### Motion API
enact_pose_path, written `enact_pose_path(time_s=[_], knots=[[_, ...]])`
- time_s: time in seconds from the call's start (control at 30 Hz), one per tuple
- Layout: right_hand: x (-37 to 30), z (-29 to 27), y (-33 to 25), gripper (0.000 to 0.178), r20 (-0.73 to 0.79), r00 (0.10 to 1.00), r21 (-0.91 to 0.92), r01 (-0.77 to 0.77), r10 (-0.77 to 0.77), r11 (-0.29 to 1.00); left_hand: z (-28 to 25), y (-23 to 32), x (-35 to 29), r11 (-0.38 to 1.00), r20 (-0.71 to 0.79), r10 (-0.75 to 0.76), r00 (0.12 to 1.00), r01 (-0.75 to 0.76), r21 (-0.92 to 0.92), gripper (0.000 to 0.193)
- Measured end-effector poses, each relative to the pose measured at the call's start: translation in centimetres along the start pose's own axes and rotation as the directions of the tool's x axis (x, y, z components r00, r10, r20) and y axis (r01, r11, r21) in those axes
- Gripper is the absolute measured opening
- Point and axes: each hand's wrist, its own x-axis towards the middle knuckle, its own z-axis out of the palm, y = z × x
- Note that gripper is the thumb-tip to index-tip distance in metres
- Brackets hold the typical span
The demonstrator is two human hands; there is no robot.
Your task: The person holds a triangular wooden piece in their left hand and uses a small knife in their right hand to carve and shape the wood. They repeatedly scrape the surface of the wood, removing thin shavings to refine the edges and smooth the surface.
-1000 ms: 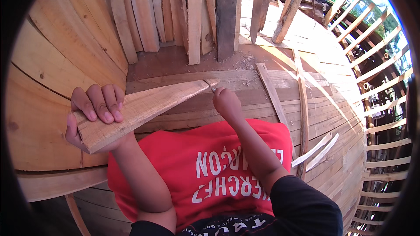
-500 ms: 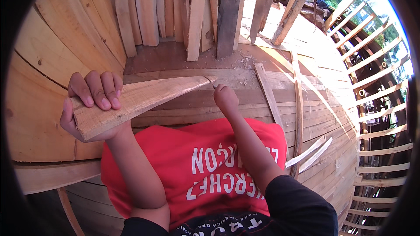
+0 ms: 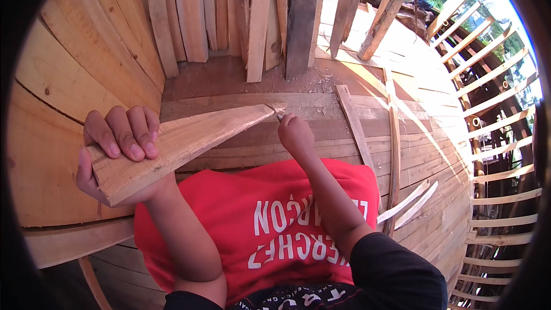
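Curved pale wooden planking (image 3: 69, 97) with visible grain fills the frame's left and centre, with rough upright boards (image 3: 258, 17) at the top. Across the middle lies a tapered, wedge-shaped raw wooden plank (image 3: 183, 143), its wide end at lower left grasped by the left hand (image 3: 117, 155). At its narrow tip, the right hand (image 3: 295, 135) is clenched around a small, thin tool (image 3: 279, 116), too small to identify.

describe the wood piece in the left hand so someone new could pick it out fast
Start at the curved plank wall on the left, then drop to the left hand just above the red shirt. It grips the wide end of a pale tapered board running up-right to a thin tip beside the right hand. Unlike the fixed planks around it, it is loose and wedge-shaped.
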Motion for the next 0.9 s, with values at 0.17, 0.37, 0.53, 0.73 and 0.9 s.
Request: enact_pose_path(time_s=[0.17, 0.37, 0.53, 0.73, 0.9], knots=[[0.5, 0.1, 1.5, 0.051, -0.083, 0.996, -0.093, 0.003, -0.011, 0.996, -0.4, -0.1, 0.0, 1.0, -0.019, -0.011, 1.0, 0.01, -0.008, 0.03], [-1.2, -0.6, -2.6, 0.051, -0.054, 0.997, -0.124, 0.056, -0.063, 0.991, -0.2, 0.1, -0.1, 1.0, -0.005, -0.004, 1.0, 0.004, -0.001, 0.032], [3.2, 2.4, 6.0, 0.059, -0.17, 0.985, -0.164, 0.01, -0.038, 0.986, 0.0, -0.6, 0.3, 0.999, -0.015, -0.008, 1.0, 0.007, -0.046, 0.033], [-2.4, -0.2, -4.3, 0.059, -0.02, 0.999, 0.019, 0.036, -0.036, 0.999, -0.9, 0.4, -0.1, 0.999, -0.153, 0.018, 0.988, -0.013, 0.035, 0.027], [2.5, 2.5, 2.6, 0.063, -0.122, 0.991, -0.022, -0.061, 0.058, 0.998, -0.2, -0.3, 0.1, 1.0, -0.185, 0.014, 0.983, -0.014, -0.003, 0.029]])
